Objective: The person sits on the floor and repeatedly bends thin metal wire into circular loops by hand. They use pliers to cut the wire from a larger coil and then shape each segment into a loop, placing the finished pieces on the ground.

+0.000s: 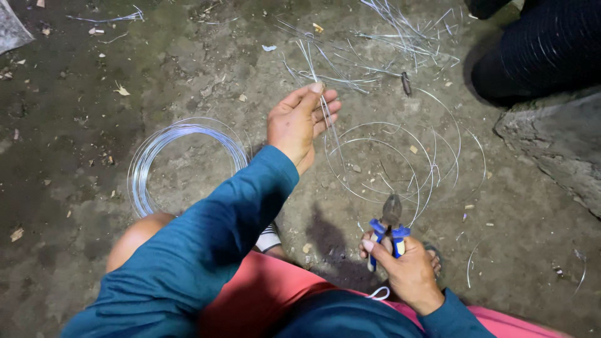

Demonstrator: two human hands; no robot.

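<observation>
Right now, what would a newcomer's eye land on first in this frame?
Probably the left hand, raised mid-frame and pinching a length of thin wire that trails down to loose loops on the dirt floor. Next, the right hand at lower right gripping blue-handled pliers. A neat wire coil lies at left, and a pile of cut wire pieces lies at the top.

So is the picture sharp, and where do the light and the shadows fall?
In the head view, light falls on the middle of the ground; the corners go dark. The left hand pinching thin wire is fairly sharp, and so are the pliers in the right hand. A dark shadow lies beside the pliers. The wire coil glints; far wire scraps look soft.
</observation>
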